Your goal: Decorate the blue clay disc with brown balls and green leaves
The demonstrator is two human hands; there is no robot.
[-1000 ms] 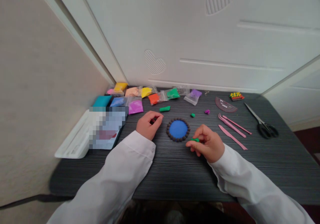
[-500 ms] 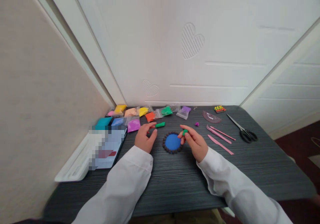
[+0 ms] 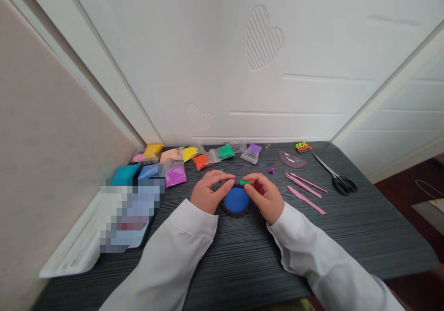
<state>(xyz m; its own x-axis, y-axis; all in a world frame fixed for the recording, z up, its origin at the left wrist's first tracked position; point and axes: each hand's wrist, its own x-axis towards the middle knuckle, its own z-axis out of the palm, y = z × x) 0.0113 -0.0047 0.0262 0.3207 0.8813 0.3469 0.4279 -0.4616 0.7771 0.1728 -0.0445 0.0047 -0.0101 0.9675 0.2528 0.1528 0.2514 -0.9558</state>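
My right hand (image 3: 264, 195) pinches a small piece of green clay (image 3: 243, 182) between thumb and fingers, over the far right edge of a blue disc. Opposite it, my left hand (image 3: 211, 191) has thumb and fingertips brought together; whether anything is between them cannot be made out. Below both hands lies the blue clay disc (image 3: 237, 199), ringed with small dark balls (image 3: 237, 214); the hands cover parts of this rim. Just behind my left fingers shows the end of a green clay roll (image 3: 222, 170), mostly hidden.
Bags of coloured clay line the back, including a green bag (image 3: 226, 152) and a magenta one (image 3: 175, 174). At right lie a purple lump (image 3: 271, 171), pink tools (image 3: 305, 199), a clear protractor (image 3: 292, 159) and scissors (image 3: 342, 181). A white tray (image 3: 69, 255) stands left.
My left hand has moved right, away from the green roll, and its fingers have closed up near the right hand. My right hand with the green clay has shifted slightly left. The view has shifted.
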